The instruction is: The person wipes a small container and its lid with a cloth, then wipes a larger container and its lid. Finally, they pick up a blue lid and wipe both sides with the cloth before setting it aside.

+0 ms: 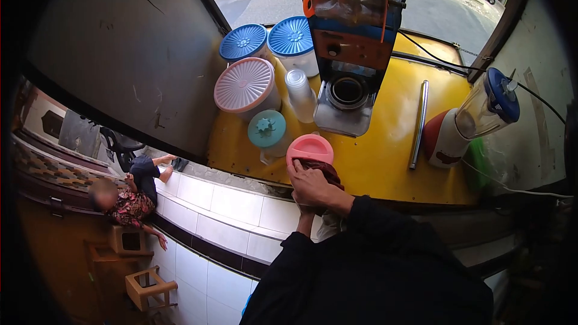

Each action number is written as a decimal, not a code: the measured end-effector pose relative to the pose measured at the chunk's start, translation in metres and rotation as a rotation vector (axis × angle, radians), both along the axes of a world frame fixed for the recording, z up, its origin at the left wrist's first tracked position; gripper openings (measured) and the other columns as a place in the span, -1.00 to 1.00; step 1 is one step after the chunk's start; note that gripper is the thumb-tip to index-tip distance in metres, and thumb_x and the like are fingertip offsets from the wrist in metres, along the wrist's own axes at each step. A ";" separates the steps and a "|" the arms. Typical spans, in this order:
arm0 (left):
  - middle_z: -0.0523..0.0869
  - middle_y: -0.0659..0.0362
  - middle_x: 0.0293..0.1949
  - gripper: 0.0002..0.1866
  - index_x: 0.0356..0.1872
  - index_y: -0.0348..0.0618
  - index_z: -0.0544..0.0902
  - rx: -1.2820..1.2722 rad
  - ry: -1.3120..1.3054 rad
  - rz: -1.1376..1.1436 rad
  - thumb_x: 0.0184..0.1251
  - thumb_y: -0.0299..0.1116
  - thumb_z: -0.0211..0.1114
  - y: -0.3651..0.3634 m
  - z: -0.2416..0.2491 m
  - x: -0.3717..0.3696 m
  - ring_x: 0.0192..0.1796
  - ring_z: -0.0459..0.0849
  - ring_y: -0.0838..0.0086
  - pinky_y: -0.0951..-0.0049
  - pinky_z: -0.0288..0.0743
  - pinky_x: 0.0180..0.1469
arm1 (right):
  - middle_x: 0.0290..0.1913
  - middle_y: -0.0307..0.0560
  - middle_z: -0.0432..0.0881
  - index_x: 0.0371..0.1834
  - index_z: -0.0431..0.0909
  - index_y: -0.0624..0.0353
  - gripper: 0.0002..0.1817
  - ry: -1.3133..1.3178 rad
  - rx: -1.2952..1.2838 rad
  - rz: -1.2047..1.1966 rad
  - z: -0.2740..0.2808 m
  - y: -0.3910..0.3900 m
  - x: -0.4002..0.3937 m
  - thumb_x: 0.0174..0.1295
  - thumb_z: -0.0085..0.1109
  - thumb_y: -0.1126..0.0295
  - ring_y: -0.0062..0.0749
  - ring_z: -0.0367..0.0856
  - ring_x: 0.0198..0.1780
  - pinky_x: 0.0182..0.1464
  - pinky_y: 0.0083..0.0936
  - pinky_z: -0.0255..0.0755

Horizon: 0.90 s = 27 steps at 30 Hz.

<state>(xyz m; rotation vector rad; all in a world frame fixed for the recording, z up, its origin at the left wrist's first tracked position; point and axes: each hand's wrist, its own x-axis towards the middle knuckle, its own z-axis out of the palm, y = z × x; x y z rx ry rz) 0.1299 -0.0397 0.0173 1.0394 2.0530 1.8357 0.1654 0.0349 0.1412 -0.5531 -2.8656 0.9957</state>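
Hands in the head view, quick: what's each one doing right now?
Left hand: mostly hidden beneath the right; grip can't be told.
Right hand: fingers on the dark red cloth, beside the pink lid; grip unclear.

L hand [304, 206] partly hidden behind R hand [312, 184]; machine [346, 51] cut off @ top.

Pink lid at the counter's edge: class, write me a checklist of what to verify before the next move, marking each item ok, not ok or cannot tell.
1. Right hand touching the dark red cloth: ok.
2. Left hand fully in view: not ok, the right hand partly covers it.
3. Pink lid fully uncovered: not ok, cloth and fingers overlap its near side.
4. Whether the lid is fastened: cannot tell.
5. Metal tube apart from the lid: ok.
6. Blender lid on: ok.
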 end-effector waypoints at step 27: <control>0.27 0.12 -0.79 -0.61 -0.69 -0.30 0.34 0.065 -0.040 0.176 0.23 -0.21 -0.09 0.008 0.010 0.005 -0.67 0.26 0.55 0.45 0.14 -0.62 | -0.44 -0.01 0.47 -0.25 0.27 0.23 -0.73 0.517 -0.613 -0.456 0.012 0.071 0.071 -0.09 -0.18 0.67 -0.44 0.48 -0.36 -0.24 -0.55 0.36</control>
